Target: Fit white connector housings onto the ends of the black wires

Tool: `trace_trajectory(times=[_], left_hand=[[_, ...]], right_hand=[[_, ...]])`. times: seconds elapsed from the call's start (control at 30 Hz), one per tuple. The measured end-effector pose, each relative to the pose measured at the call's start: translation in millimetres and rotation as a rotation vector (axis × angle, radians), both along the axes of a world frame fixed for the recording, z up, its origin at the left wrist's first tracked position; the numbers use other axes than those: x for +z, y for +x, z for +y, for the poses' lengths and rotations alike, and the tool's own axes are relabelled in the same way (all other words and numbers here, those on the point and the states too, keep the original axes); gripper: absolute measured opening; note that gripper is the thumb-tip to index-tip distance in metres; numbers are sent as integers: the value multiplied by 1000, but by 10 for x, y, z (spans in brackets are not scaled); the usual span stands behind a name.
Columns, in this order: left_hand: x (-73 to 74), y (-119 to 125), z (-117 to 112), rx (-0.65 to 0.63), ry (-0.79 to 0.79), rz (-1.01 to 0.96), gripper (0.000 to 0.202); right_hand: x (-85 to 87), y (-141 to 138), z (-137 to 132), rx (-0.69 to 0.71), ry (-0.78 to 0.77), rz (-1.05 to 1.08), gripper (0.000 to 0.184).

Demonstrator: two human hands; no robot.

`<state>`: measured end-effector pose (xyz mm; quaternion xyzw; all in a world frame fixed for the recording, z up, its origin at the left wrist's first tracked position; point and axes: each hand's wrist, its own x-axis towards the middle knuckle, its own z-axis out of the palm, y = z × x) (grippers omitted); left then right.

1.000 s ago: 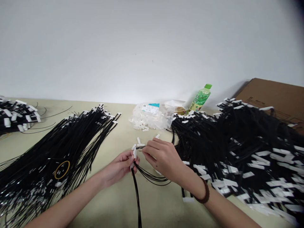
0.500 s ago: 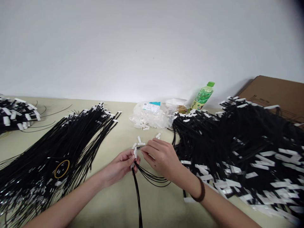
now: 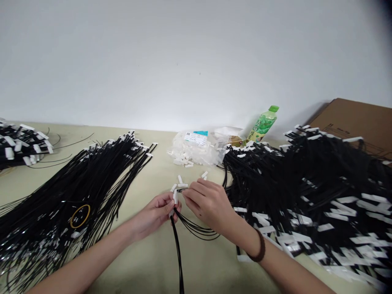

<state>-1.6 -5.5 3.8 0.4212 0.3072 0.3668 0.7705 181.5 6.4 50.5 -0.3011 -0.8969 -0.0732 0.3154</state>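
Observation:
Between the thumb and fingers of my left hand (image 3: 161,212) a white connector housing (image 3: 175,197) is pinched upright. A black cable (image 3: 177,253) hangs from below that hand toward the table's front edge. Thin black wires (image 3: 196,232) loop out from the left hand to the right and curve back up toward my right hand (image 3: 208,200). The right fingers are closed on the wire ends, just right of the housing; the fingertips partly hide them. Several loose white housings (image 3: 183,185) lie on the table just beyond both hands.
A clear plastic bag (image 3: 199,153) of white housings lies near the wall. Piles of black cables with white connectors lie at the left (image 3: 92,183) and right (image 3: 275,179). A yellow rubber band (image 3: 80,216), green-capped bottle (image 3: 265,124) and cardboard box (image 3: 352,122) are also here.
Both hands keep nearly the same pose, with the housing and wires held as before. The whole view has shifted very slightly.

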Motion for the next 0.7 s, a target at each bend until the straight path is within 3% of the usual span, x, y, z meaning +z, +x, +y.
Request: trace_trajectory(times=[0.7], left_hand=[[26,35,-41,138,317,336,20]], right_hand=[[30,-17,-68,-83,21,-167,15]])
